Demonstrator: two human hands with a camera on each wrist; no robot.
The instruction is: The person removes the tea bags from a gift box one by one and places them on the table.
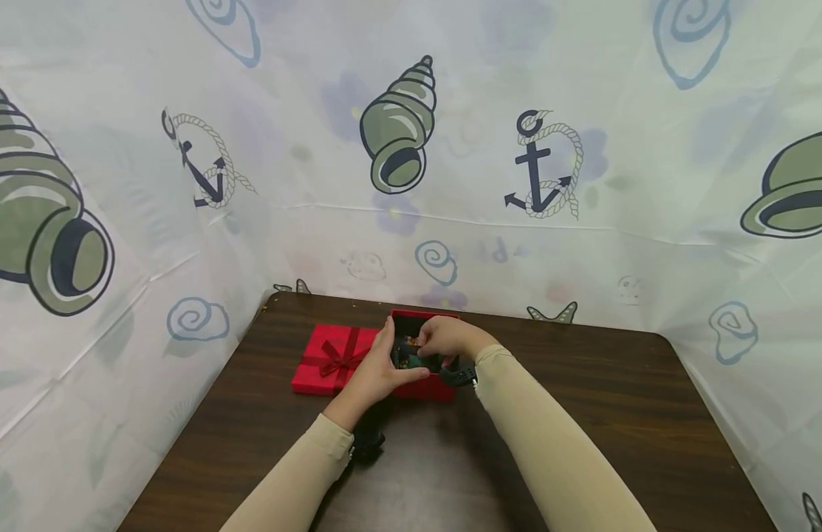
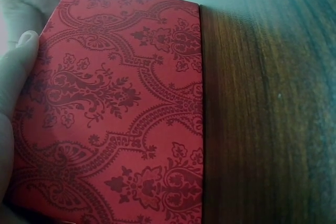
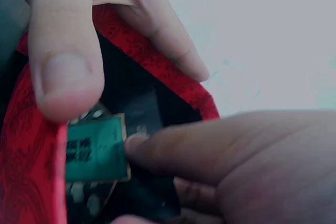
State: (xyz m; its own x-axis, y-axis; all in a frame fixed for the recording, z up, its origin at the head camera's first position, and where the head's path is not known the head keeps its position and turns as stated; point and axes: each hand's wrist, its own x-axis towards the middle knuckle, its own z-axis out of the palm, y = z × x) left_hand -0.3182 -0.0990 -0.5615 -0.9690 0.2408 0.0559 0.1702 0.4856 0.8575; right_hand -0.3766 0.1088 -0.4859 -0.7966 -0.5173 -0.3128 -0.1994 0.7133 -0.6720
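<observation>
An uncovered red patterned gift box (image 1: 425, 389) with a black inside stands near the table's far edge. My left hand (image 1: 379, 367) holds its near-left corner, thumb along the front rim and fingers along the left wall. The box's patterned outer wall (image 2: 115, 98) fills much of the left wrist view. My right hand (image 1: 456, 337) reaches down into the box with bent fingers. In the right wrist view its thumb and fingers grip the edge of a green rectangular card (image 3: 97, 148) with gold edges and dark print. The tips of its other fingers are partly hidden.
The red lid (image 1: 312, 378), with a dark red ribbon bow (image 1: 337, 360), lies on the brown wooden table (image 1: 583, 414) left of the box. Behind the table hangs a light cloth (image 1: 477, 96) printed with shells and anchors.
</observation>
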